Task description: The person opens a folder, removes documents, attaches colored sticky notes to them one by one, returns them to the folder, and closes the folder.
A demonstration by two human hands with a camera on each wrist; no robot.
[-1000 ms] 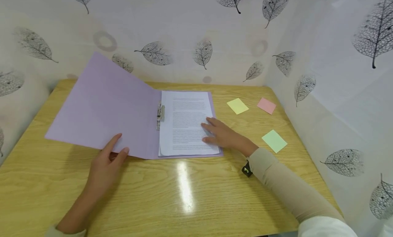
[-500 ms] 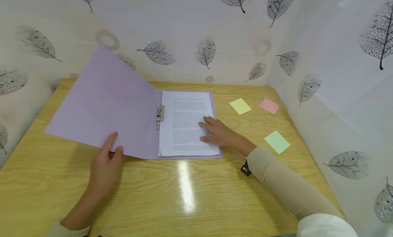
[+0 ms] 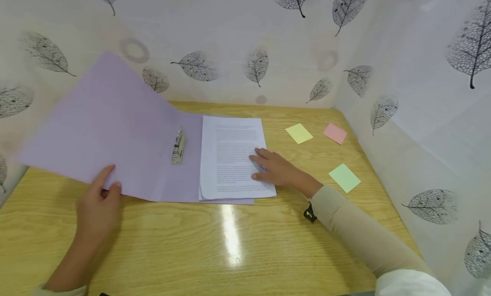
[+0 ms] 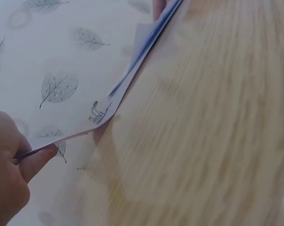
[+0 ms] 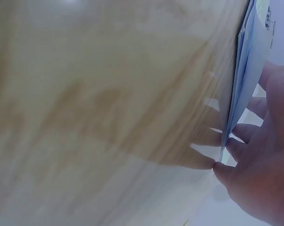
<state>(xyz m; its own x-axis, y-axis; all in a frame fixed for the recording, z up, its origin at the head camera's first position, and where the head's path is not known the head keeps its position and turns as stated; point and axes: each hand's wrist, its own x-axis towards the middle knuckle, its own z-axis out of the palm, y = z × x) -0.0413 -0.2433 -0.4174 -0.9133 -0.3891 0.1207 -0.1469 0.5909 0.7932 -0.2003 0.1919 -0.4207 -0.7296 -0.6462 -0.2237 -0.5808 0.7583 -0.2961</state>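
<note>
A lavender folder (image 3: 103,125) lies spread on the table, its left cover raised at a slant. My left hand (image 3: 97,206) pinches the lower edge of that cover between thumb and fingers, as the left wrist view also shows. On the folder's inside sits a metal lever clip (image 3: 178,146), apart from the paper. A stack of printed sheets (image 3: 230,155) rests partly on the folder's right half and sticks out past its right edge. My right hand (image 3: 278,169) rests on the right side of the stack with spread fingers; in the right wrist view its fingertips are at the sheets' edge.
To the right on the wooden table (image 3: 184,249) lie a yellow sticky note (image 3: 299,133), a pink one (image 3: 335,133) and a green one (image 3: 345,178). A leaf-patterned curtain (image 3: 218,27) hangs behind the table and along its right side.
My left hand has drawn the folder leftward, with the clip now well clear of the sheets. The stack and my right hand have stayed nearly in place.
</note>
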